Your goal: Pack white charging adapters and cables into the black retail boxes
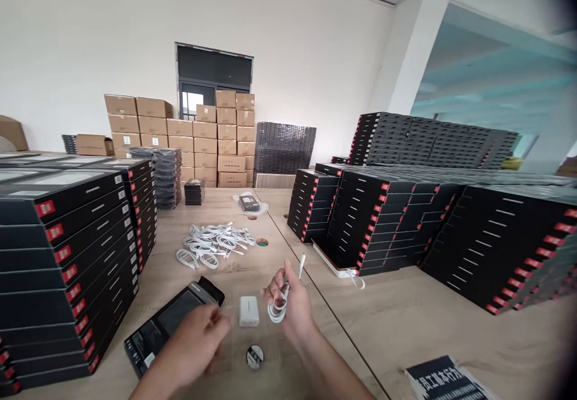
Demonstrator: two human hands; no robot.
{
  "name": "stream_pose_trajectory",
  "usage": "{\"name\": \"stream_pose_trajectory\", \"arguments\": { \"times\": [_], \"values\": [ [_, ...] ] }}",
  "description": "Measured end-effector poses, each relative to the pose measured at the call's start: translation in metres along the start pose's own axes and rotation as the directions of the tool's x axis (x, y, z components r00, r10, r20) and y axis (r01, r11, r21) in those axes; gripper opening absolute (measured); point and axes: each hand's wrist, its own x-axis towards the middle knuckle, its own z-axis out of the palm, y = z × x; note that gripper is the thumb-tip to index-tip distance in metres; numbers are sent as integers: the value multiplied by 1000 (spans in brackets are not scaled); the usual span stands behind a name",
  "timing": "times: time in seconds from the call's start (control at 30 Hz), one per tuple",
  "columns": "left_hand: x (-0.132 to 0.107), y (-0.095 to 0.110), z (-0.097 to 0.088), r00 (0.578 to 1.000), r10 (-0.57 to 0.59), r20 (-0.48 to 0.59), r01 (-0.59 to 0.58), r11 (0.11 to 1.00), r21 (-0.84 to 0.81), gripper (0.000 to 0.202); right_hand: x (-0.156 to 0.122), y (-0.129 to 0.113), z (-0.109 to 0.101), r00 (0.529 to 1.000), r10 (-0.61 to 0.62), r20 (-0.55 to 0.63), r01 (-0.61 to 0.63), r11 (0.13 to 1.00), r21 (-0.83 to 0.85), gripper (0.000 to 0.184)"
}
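Note:
My right hand (295, 307) is closed round a coiled white cable (276, 312), and one plug end sticks up past the fingers. My left hand (198, 337) has its fingers curled together; whether anything is between them I cannot make out. Beneath and behind that hand lies a black box (157, 321) with a dark window and a raised flap at its far end. Between the two hands a white charger-like block (249, 312) rests on the table. Closer to me is a round black-and-white sticker (255, 357).
A loose pile of white cables (216, 244) lies farther back. Tall stacks of black boxes rise at the left (67, 268) and right (360, 220). A seam and round holes mark the wooden table (342, 340). Brown cartons (205, 145) stand against the wall. A printed sheet (444, 379) lies lower right.

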Motion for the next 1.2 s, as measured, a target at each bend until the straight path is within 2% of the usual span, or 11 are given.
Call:
{"name": "stream_pose_trajectory", "arguments": {
  "times": [0.13, 0.27, 0.4, 0.5, 0.53, 0.67, 0.77, 0.93, 1.1, 1.17, 1.2],
  "values": [
    [-4, -4, 10, 998, -50, 24, 38, 928, 370, 19, 7, 1, -10, 998, -55, -37, 52, 996, -78, 53],
    [0, -9, 28, 999, 15, -45, 5, 913, 409, 18, 6, 4, -9, 998, -17, -53, 11, 994, -110, 50],
    [11, -16, 42, 965, 144, -220, -117, 984, 134, 23, 3, 0, -3, 992, -31, -119, 9, 983, -186, 39],
    [17, -17, 50, 948, 83, -309, -139, 976, -167, 12, 2, -4, -2, 982, -160, -100, 124, 948, -294, 39],
    [18, -16, 53, 946, 42, -322, -138, 950, -281, 14, 2, -5, -2, 975, -207, -79, 169, 925, -340, 40],
    [19, -10, 60, 943, -50, -330, -190, 734, -652, 68, 2, -3, -4, 947, -317, -45, 261, 846, -465, 43],
    [18, -5, 63, 966, -71, -248, -176, 523, -834, 65, 2, 2, -4, 946, -325, 2, 271, 786, -555, 44],
    [14, -1, 59, 992, -19, -125, -116, 263, -958, 47, 5, 10, -7, 929, -324, 178, 341, 567, -750, 53],
    [12, -1, 48, 993, -12, -116, -109, 257, -960, 37, 1, 16, -10, 852, -287, 437, 504, 229, -833, 47],
    [14, -1, 43, 985, -15, -171, -159, 301, -940, 34, 0, 17, -11, 859, -214, 465, 508, 235, -829, 61],
    [15, -1, 40, 980, -17, -198, -182, 326, -928, 35, 0, 17, -12, 878, -148, 456, 479, 308, -822, 68]
  ]
}}
